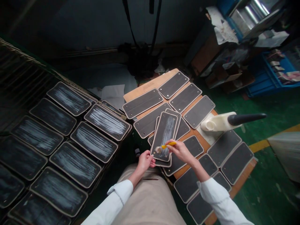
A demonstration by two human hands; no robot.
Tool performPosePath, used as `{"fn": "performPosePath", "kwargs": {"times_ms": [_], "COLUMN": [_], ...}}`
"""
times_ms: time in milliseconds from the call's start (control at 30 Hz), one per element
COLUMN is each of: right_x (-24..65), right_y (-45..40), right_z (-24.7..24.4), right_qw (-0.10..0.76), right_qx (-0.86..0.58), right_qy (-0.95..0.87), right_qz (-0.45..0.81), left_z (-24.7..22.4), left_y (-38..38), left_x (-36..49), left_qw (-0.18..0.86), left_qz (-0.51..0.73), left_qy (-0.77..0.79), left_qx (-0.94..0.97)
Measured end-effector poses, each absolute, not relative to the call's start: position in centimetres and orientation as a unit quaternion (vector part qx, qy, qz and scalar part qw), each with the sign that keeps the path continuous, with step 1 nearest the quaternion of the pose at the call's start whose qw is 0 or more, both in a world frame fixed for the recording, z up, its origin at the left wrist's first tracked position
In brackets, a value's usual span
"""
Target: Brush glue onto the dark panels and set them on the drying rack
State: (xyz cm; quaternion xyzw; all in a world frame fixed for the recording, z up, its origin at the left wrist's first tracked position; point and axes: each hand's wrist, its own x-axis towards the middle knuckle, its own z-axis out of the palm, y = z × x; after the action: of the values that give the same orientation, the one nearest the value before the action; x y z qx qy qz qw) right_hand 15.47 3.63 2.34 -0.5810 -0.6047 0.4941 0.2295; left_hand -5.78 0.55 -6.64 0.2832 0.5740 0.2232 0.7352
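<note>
My right hand (179, 151) is closed round the yellow handle of a brush (169, 144). The brush's bristles touch the lower part of a dark rectangular panel (165, 131) with a pale rim and whitish streaks down its face. My left hand (145, 161) pinches the near left corner of that panel, which lies tilted over a few other dark panels. More dark panels without streaks (185, 97) are spread on a brown board (150, 83) around it.
To the left, a rack holds rows of panels with white streaks (106, 121). A cream container with a black handle (217, 122) stands at the board's right. Blue crates (264, 82) and a cluttered bench (206, 53) are at the upper right.
</note>
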Motion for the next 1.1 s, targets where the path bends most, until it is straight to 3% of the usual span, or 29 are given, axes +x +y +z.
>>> {"fn": "performPosePath", "kwargs": {"times_ms": [133,300,400,567,700,800,933,1100], "right_x": [17.1,18.4,18.2,16.2,14.1,12.6,11.6,12.5], "right_y": [7.1,10.5,11.8,10.8,5.8,1.2,-2.3,0.0], "right_z": [0.4,0.8,1.4,1.1,0.7,1.0,2.5,3.3], "right_qw": [0.32,0.391,0.366,0.225,0.119,0.086,0.121,0.204], "right_qx": [-0.594,-0.634,-0.638,-0.631,-0.591,-0.56,-0.549,-0.57], "right_qy": [-0.549,-0.589,-0.654,-0.739,-0.788,-0.8,-0.753,-0.645], "right_qz": [0.493,0.313,0.177,0.076,0.124,0.199,0.341,0.466], "left_z": [-6.8,-7.0,-7.2,-7.5,-7.6,-7.7,-7.8,-8.0], "left_y": [0.8,0.8,0.8,0.6,0.5,0.5,0.5,0.4], "left_x": [-5.9,-5.9,-5.9,-5.9,-6.0,-6.1,-6.2,-6.2], "left_qw": [0.734,0.731,0.731,0.73,0.734,0.737,0.74,0.742], "left_qz": [0.222,0.226,0.225,0.224,0.227,0.225,0.22,0.216], "left_qy": [0.57,0.569,0.571,0.576,0.568,0.567,0.565,0.559], "left_qx": [0.296,0.301,0.299,0.292,0.296,0.292,0.29,0.301]}}
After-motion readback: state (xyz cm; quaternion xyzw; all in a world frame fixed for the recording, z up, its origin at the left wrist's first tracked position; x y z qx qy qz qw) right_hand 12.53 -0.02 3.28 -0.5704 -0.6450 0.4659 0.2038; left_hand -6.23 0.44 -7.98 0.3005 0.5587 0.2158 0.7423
